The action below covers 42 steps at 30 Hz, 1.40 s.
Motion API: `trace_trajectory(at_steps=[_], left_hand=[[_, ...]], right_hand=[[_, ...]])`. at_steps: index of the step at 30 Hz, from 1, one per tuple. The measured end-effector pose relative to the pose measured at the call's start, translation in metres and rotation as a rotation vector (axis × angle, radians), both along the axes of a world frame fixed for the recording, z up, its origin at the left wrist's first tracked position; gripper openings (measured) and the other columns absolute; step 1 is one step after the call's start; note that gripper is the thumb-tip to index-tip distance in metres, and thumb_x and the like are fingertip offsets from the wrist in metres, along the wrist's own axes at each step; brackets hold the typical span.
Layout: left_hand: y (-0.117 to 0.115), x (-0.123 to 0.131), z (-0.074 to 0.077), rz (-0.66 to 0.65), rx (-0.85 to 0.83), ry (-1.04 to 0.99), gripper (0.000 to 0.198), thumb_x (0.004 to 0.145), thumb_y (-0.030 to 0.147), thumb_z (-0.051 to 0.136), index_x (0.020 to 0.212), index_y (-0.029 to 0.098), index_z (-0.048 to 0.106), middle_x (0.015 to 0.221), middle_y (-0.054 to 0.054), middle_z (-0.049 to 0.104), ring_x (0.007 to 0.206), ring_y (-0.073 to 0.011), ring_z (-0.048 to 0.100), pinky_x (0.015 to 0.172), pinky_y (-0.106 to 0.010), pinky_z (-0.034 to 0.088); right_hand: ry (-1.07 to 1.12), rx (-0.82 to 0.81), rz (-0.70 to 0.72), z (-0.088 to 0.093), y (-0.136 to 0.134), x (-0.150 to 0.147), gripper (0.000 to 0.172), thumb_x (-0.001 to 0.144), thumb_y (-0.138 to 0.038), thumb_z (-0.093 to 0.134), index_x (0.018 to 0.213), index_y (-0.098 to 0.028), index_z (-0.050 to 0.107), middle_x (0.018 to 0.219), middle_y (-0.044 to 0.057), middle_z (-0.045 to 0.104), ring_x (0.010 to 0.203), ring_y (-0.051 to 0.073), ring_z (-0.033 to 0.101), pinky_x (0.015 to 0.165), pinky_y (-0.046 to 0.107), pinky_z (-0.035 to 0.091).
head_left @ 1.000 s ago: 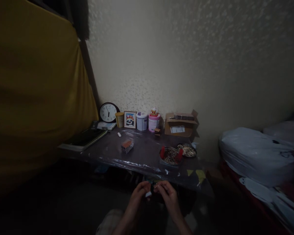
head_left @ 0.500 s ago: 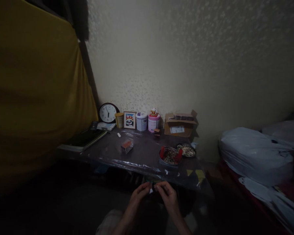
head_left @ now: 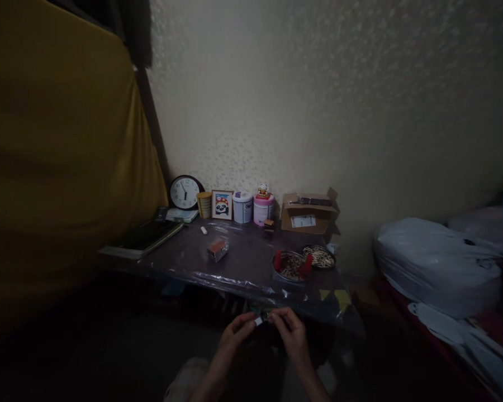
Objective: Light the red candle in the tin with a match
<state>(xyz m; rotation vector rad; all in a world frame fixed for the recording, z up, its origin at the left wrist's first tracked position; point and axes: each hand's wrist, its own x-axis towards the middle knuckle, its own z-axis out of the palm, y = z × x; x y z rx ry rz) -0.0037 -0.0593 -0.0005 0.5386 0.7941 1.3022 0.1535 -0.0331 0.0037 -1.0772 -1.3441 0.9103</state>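
from the head view, i see the left hand (head_left: 237, 333) pinching a small, flat white piece (head_left: 258, 321) between thumb and fingers, in front of the near edge of a dark table under shiny clear plastic (head_left: 245, 262). the right hand (head_left: 291, 330) faces it, thumb and fingertips drawn together just beside the piece; it's too dim for me to tell whether they grip anything. i'd judge the handwork unfinished: the white piece is taken up but not set down. on the table, an orange-brown block in clear wrap (head_left: 217, 249) and a round bowl with two red pieces (head_left: 288, 280) sit apart from both hands.
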Motion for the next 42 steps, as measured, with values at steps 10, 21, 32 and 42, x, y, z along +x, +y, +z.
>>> trace_trajectory(at_steps=[10, 21, 32, 42], left_hand=[[0.005, 0.01, 0.024, 0.017, 0.023, -0.041, 0.027, 0.061, 0.028, 0.077, 0.083, 0.015, 0.067, 0.077, -0.006, 0.072, 0.069, -0.0167, 0.065, 0.068, -0.028, 0.048], [0.001, 0.012, 0.037, 0.01, 0.101, 0.057, 0.024, 0.064, 0.029, 0.074, 0.083, 0.016, 0.066, 0.077, -0.004, 0.07, 0.071, -0.0152, 0.061, 0.069, -0.027, 0.046], [0.002, 0.012, 0.039, 0.012, 0.142, 0.122, 0.02, 0.068, 0.029, 0.071, 0.084, 0.018, 0.066, 0.079, -0.003, 0.068, 0.075, -0.0148, 0.059, 0.073, -0.026, 0.043], [0.003, 0.011, 0.042, 0.023, 0.14, 0.134, 0.022, 0.067, 0.03, 0.071, 0.085, 0.017, 0.067, 0.081, -0.004, 0.068, 0.075, -0.0162, 0.059, 0.073, -0.027, 0.043]], right_hand=[[-0.235, 0.441, -0.214, 0.031, -0.014, -0.007, 0.009, 0.083, -0.024, 0.055, 0.081, -0.021, 0.063, 0.078, 0.003, 0.07, 0.075, 0.017, 0.066, 0.071, 0.026, 0.053], [-0.38, 0.621, -0.245, 0.037, -0.015, -0.006, 0.009, 0.085, -0.015, 0.052, 0.086, -0.022, 0.059, 0.08, 0.003, 0.068, 0.077, 0.015, 0.066, 0.071, 0.025, 0.053], [-0.437, 0.645, -0.219, 0.034, -0.015, -0.001, 0.011, 0.084, -0.013, 0.053, 0.087, -0.022, 0.059, 0.083, 0.003, 0.068, 0.078, 0.014, 0.065, 0.073, 0.024, 0.052], [-0.426, 0.703, -0.264, 0.053, -0.02, 0.0, 0.014, 0.084, -0.01, 0.052, 0.088, -0.021, 0.058, 0.081, 0.003, 0.066, 0.078, 0.014, 0.064, 0.072, 0.025, 0.051]])
